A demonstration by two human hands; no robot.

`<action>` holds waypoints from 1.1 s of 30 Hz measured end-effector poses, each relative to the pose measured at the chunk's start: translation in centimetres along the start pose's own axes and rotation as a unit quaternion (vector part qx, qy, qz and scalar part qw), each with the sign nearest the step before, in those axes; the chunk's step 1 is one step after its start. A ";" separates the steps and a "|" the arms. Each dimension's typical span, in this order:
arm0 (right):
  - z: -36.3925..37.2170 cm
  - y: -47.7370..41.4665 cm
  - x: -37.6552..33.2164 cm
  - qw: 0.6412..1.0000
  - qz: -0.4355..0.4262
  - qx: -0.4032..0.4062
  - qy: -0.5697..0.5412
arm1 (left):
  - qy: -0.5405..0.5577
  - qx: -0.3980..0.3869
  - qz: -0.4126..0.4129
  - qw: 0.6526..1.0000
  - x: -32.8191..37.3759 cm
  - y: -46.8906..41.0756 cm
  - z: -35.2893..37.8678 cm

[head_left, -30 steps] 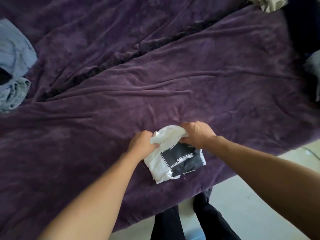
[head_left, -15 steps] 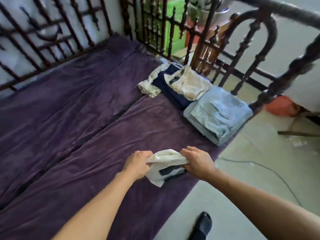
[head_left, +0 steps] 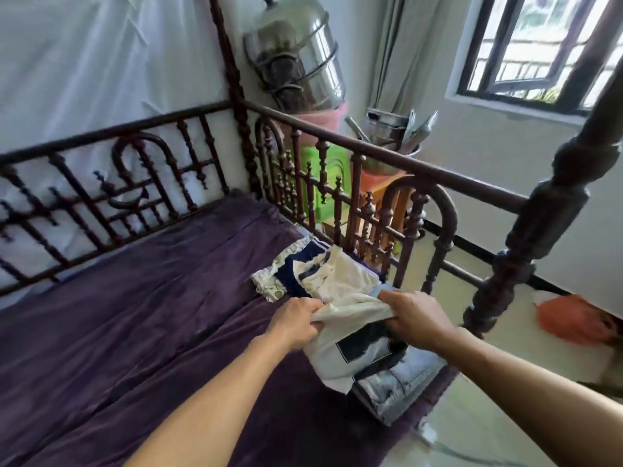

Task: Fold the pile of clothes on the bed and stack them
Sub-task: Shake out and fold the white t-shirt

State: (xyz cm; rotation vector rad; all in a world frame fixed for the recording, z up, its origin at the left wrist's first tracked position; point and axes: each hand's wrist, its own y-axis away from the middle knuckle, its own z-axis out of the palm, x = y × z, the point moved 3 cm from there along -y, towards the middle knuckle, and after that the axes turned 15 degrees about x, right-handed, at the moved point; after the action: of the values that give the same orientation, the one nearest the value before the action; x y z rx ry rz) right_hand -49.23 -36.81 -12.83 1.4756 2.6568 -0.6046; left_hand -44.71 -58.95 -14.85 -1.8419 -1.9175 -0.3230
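A folded white T-shirt with a black print [head_left: 350,348] hangs between my hands above the right corner of the purple bed [head_left: 135,315]. My left hand [head_left: 296,320] grips its left top edge and my right hand [head_left: 416,315] grips the right top edge. Under the shirt lies a folded pale-blue denim piece [head_left: 397,385], partly hidden by it. Just beyond sits a second stack: a cream garment [head_left: 337,274] on a navy one [head_left: 296,267], with a patterned cloth [head_left: 269,284] at the bottom.
A dark wooden footboard railing [head_left: 371,153] runs behind the stacks, and a thick bedpost [head_left: 526,237] stands right of my right hand. A steel vessel [head_left: 296,55] and plastic stools stand past the railing. An orange cloth [head_left: 573,318] lies on the pale floor.
Both hands lifted the folded white shirt off the bed's near edge and carried it right, over the denim piece. The view swung up and right with them.
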 end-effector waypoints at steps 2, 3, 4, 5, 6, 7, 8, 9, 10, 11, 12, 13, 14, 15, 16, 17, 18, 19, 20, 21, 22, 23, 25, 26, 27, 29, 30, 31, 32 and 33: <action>-1.0 -3.2 1.2 1.000 -0.011 0.000 0.010 | 0.004 0.015 0.000 1.000 0.6 -2.9 -0.7; -1.3 -4.5 1.6 1.000 -0.020 0.003 0.015 | 0.006 0.018 -0.004 1.000 0.7 -3.9 -1.0; -1.5 -6.0 2.0 0.999 -0.030 0.006 0.021 | 0.011 0.024 -0.009 1.000 0.6 -5.1 -1.2; -1.5 -7.7 2.6 0.999 -0.040 0.008 0.027 | 0.021 0.033 -0.016 0.999 0.5 -6.5 -1.2; -1.4 -9.2 3.2 0.998 -0.050 0.006 0.036 | 0.029 0.040 -0.021 0.999 0.2 -7.9 -1.0; -1.3 -10.8 3.7 0.997 -0.057 0.003 0.044 | 0.036 0.045 -0.026 0.998 -0.1 -9.3 -0.8; -1.1 -12.2 4.2 0.997 -0.061 0.000 0.047 | 0.042 0.048 -0.032 0.997 -0.4 -10.7 -0.6; -0.9 -13.7 4.8 0.997 -0.062 -0.003 0.045 | 0.050 0.050 -0.038 0.997 -0.7 -12.1 -0.2; -0.6 -14.9 5.3 0.997 -0.062 -0.010 0.045 | 0.059 0.050 -0.046 0.996 -1.0 -13.3 0.3; -0.3 -16.1 5.9 0.997 -0.061 -0.020 0.045 | 0.068 0.045 -0.058 0.995 -1.3 -14.3 0.9; 0.2 -17.4 6.6 0.997 -0.059 -0.032 0.045 | 0.081 0.040 -0.069 0.994 -1.5 -15.4 1.7; 0.8 -18.5 7.2 0.996 -0.059 -0.044 0.042 | 0.094 0.036 -0.078 0.992 -1.8 -16.3 2.4; 1.6 -19.7 7.9 0.996 -0.056 -0.058 0.038 | 0.104 0.034 -0.087 0.990 -2.1 -17.1 3.2; 2.6 -20.8 8.6 0.996 -0.053 -0.070 0.036 | 0.112 0.033 -0.094 0.989 -2.5 -18.0 4.0; 3.5 -21.8 9.2 0.995 -0.049 -0.081 0.037 | 0.121 0.032 -0.103 0.987 -2.8 -18.7 4.9; 4.6 -22.7 9.9 0.994 -0.047 -0.092 0.042 | 0.128 0.027 -0.113 0.985 -3.2 -19.3 5.8; 5.9 -23.5 10.6 0.992 -0.047 -0.105 0.046 | 0.134 0.017 -0.127 0.983 -3.7 -19.9 6.8; 7.3 -24.3 11.2 0.990 -0.047 -0.121 0.049 | 0.140 0.007 -0.145 0.980 -4.3 -20.4 7.8; 8.8 -25.2 11.8 0.988 -0.045 -0.138 0.050 | 0.146 -0.001 -0.163 0.976 -5.0 -21.1 8.8; 10.4 -26.2 12.3 0.986 -0.041 -0.156 0.053 | 0.152 -0.007 -0.181 0.972 -5.9 -21.9 9.8; 12.1 -27.2 12.8 0.983 -0.039 -0.173 0.056 | 0.158 -0.012 -0.201 0.967 -6.9 -22.8 10.8; 13.9 -28.3 13.3 0.980 -0.038 -0.186 0.058 | 0.157 -0.015 -0.223 0.962 -7.9 -23.8 11.7; 17.3 -30.5 14.2 0.978 -0.021 -0.200 0.062 | 0.134 0.006 -0.272 0.953 -10.0 -26.0 13.1; 18.8 -31.4 14.7 0.978 -0.004 -0.201 0.061 | 0.106 0.028 -0.293 0.950 -11.0 -27.0 13.6; 20.3 -32.2 15.1 0.978 0.015 -0.202 0.059 | 0.074 0.048 -0.303 0.949 -11.9 -27.7 13.9; 22.9 -32.7 15.9 0.978 0.039 -0.195 0.056 | 0.013 0.066 -0.290 0.955 -13.2 -28.1 14.7; 24.1 -32.5 16.2 0.980 0.034 -0.189 0.058 | -0.012 0.058 -0.274 0.960 -13.6 -27.8 15.3; 25.4 -31.9 16.4 0.981 0.017 -0.181 0.064 | -0.035 0.043 -0.256 0.965 -13.7 -27.3 16.2; 26.7 -31.2 16.6 0.983 -0.007 -0.169 0.074 | -0.054 0.029 -0.235 0.970 -13.8 -26.8 17.3; 28.0 -30.6 16.6 0.983 -0.037 -0.158 0.085 | -0.069 0.015 -0.216 0.974 -13.7 -26.3 18.4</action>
State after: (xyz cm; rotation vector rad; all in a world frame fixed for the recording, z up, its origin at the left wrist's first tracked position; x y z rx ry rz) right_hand -87.65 -47.74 -32.74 1.3975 2.7757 -0.0514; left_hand -73.66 -64.36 -33.56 -1.4452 -2.4007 -0.3065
